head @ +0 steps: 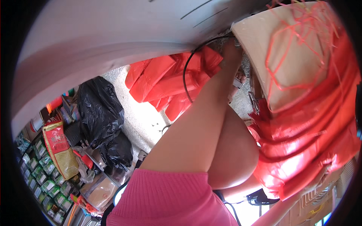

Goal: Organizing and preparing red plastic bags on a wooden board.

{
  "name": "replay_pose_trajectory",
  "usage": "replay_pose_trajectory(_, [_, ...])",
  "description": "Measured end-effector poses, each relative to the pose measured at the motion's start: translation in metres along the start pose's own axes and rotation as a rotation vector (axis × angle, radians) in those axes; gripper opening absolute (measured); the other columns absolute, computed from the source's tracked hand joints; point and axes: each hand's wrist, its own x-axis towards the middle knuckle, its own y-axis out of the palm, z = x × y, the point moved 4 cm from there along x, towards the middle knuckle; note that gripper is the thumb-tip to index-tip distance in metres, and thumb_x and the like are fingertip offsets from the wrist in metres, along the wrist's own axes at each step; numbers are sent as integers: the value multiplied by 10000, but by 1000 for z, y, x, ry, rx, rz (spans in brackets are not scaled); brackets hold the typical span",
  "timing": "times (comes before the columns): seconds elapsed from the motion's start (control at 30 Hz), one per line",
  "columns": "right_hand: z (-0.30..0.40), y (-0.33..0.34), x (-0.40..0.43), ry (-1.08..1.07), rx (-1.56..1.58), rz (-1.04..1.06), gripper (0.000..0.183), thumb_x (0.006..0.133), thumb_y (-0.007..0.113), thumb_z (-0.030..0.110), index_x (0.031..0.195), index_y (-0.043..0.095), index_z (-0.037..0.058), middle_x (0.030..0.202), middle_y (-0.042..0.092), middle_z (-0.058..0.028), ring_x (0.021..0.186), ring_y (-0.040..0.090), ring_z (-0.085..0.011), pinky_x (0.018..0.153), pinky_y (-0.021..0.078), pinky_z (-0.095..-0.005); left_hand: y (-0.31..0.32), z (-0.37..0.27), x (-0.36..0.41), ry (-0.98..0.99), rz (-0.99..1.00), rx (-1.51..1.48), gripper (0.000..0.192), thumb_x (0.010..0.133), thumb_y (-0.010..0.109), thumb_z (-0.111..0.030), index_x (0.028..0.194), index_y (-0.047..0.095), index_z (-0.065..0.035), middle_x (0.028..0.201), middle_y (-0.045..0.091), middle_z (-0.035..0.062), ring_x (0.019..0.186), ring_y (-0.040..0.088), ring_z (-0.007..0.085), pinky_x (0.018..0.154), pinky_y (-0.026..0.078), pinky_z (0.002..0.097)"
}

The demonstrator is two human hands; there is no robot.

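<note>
My left arm, in a pink sleeve, stretches up the view; my left hand (233,50) is in shadow beside the corner of a tan board (254,36), its fingers unclear. A pile of red plastic sheets or bags (305,141) drapes over the board, with loose red strips (268,62) above it. At the lower right, my right hand (321,173) is blurred against the pile's lower edge, and its grip cannot be made out. More folded red plastic (167,79) lies on the floor beyond my left forearm.
A large pale curved surface (99,36) spans the top. A black cable (185,70) loops by my left arm. On the left are a black plastic bag (99,113), a red and gold packet (59,149) and small green packages (48,180). A sandalled foot (239,80) shows below.
</note>
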Motion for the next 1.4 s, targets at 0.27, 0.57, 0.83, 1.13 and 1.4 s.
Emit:
replay_pose_trajectory(0.27, [16,16,15,772,930,-58,248,918,601,291,758,560,106,724,531,20,666,452,-55,594,395,-209,-121,19,-121,9,979,-337,176,826,624,-165,895,658,-6,878,661,77,789,618,135,687,496,298])
replay_pose_trajectory(0.57, [24,8,28,640,1111,-114,230,869,664,269,807,667,48,738,583,35,670,471,-63,597,411,-247,-315,-61,-128,326,778,-353,229,873,603,-166,1015,645,9,917,660,90,863,612,151,759,485,283])
replay_pose_trajectory(0.83, [49,-95,4,691,1640,-5,189,851,676,167,977,679,25,902,671,-54,785,625,-111,713,511,-256,-382,-169,-176,267,1048,-730,236,921,564,-112,1125,595,3,950,649,55,859,616,113,726,487,240])
replay_pose_trajectory(1.13, [92,-155,-67,646,1976,90,209,872,645,169,1017,647,18,939,674,-76,798,648,-141,725,535,-281,-356,-302,-289,327,1570,-974,383,956,493,-194,1304,473,-36,1220,539,63,1039,538,131,920,421,290])
replay_pose_trajectory(1.4, [40,-135,-84,679,1440,21,194,846,683,247,911,699,65,708,581,23,615,492,-58,525,378,-225,-360,-284,-261,290,1821,-507,211,936,558,-272,935,610,-67,559,338,-99,422,269,1,377,205,184])
